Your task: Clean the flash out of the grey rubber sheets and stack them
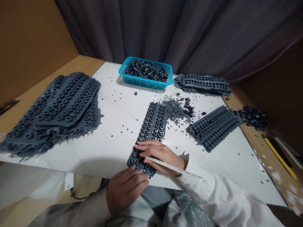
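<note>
A dark grey moulded rubber sheet (155,118) with rows of round ring-shaped bumps lies lengthwise before me on the white table. My left hand (127,187) grips its near end, fingertips on top and the thumb out of sight. Over the sheet's near half is my right hand (161,154), closed around a thin white stick (165,164) whose back end runs along the wrist. The stick's tip is hidden among the fingers and bumps. Just beyond the sheet, small grey discs (174,108) lie in a scattered pile, with several black rubber pieces (188,106) beside them.
Similar sheets are stacked high on the left (68,101). A blue basket (148,82) of small black parts stands at the back. To the right are perforated sheets (204,82), another sheet pair (215,127), a heap of black pieces (254,117) and a yellow cutter (280,156).
</note>
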Demonstrator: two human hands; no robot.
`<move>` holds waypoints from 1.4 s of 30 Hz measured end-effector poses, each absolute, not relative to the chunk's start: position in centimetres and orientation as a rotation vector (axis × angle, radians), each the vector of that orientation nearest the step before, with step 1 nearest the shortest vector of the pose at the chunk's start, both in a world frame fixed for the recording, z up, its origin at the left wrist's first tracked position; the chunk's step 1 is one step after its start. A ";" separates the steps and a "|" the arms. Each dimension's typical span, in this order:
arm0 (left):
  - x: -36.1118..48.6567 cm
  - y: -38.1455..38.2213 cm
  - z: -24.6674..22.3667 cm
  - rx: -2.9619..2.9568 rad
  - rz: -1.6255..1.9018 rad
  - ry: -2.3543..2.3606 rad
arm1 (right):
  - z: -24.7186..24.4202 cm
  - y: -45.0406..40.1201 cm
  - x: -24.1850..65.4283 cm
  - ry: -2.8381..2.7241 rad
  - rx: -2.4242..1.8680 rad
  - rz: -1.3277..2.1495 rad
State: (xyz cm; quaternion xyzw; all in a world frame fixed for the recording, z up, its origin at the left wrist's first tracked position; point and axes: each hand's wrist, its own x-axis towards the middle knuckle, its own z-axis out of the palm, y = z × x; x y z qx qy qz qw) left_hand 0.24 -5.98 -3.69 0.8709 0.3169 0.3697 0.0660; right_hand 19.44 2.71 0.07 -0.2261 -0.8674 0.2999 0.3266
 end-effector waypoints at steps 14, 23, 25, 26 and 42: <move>0.2 -5.8 -3.8 2.634 1.137 0.933 | -0.7 3.0 19.5 -2.527 -0.418 0.464; 0.5 -5.9 -3.2 2.595 1.152 0.985 | -0.3 2.9 19.8 -2.211 -0.661 0.678; 0.5 -5.8 -3.1 2.602 1.159 0.979 | 0.1 2.9 19.7 -2.241 -0.637 0.817; 0.5 -5.8 -3.1 2.604 1.167 0.980 | 0.2 3.0 19.7 -2.254 -0.633 0.856; 0.4 -5.9 -4.1 2.604 1.201 0.958 | -0.7 3.5 19.9 -2.152 -0.797 0.540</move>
